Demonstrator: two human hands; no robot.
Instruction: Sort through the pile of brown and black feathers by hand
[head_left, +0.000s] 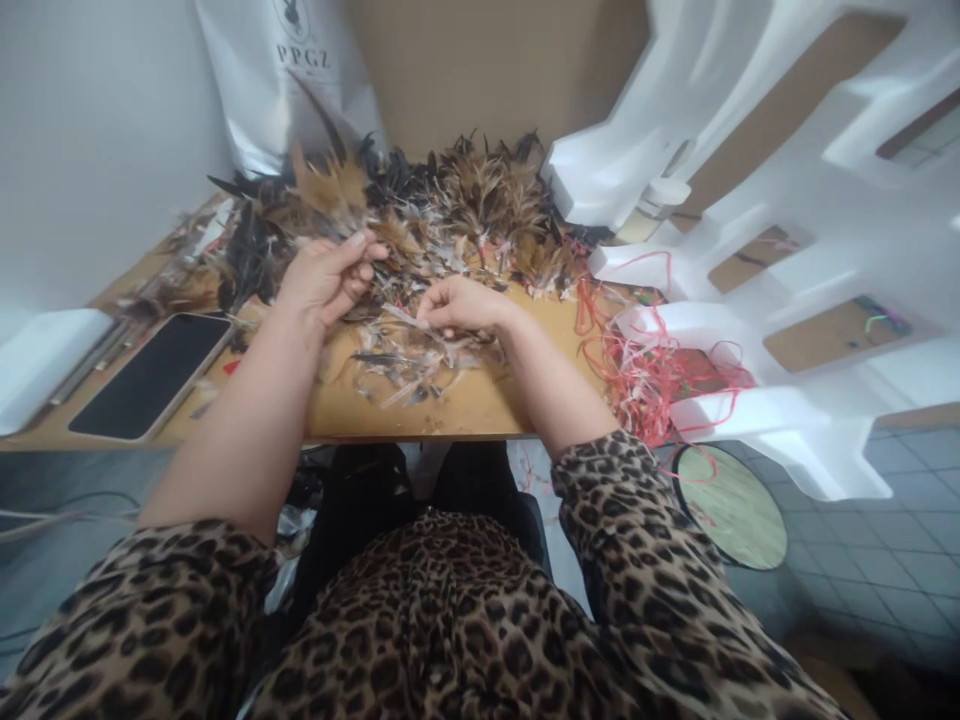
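Observation:
My left hand [337, 275] is closed in a pinch. Brown and dark feathers [330, 185] rise just above its fingertips, and it appears to grip them by their lower ends. Lower and to the right, my right hand [461, 305] pinches a thin whitish strip [401, 316] between thumb and forefinger. Whether the strip is a quill or tape cannot be made out. Behind both hands spreads a heap of brown and black feathers [487, 195]. Loose feather scraps [412, 365] lie on the table below my hands.
A phone [154, 375] lies at the left of the wooden table [480, 405], beside a white box [49, 365]. Red string [652, 375] tangles at the right, over white foam packing [772, 420]. A white printed bag [300, 90] stands behind. A round stool [731, 505] is below.

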